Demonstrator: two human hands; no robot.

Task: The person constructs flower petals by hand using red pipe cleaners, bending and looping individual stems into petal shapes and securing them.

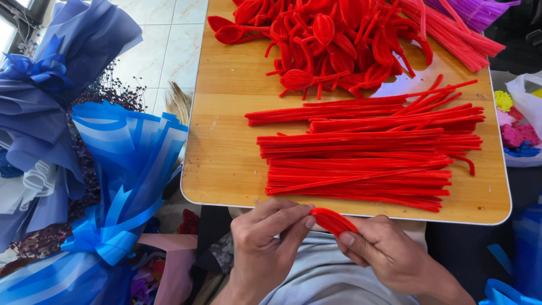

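Head view: left hand (pixel 265 243) and right hand (pixel 384 254) both pinch 1 red pipe cleaner (pixel 334 221), folded into a petal loop; twisting its ends shut likely follows.

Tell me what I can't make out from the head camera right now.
- Bent red pipe cleaner: its ends are hidden under the fingertips of the left hand and right hand.
- Pile of shaped red pieces: cut off by the top edge.
- Purple stems: cut off at the top right corner.
- Bag of small pompoms: cut off by the right edge.
- Blue bouquet wrap: the flowers inside are mostly covered.
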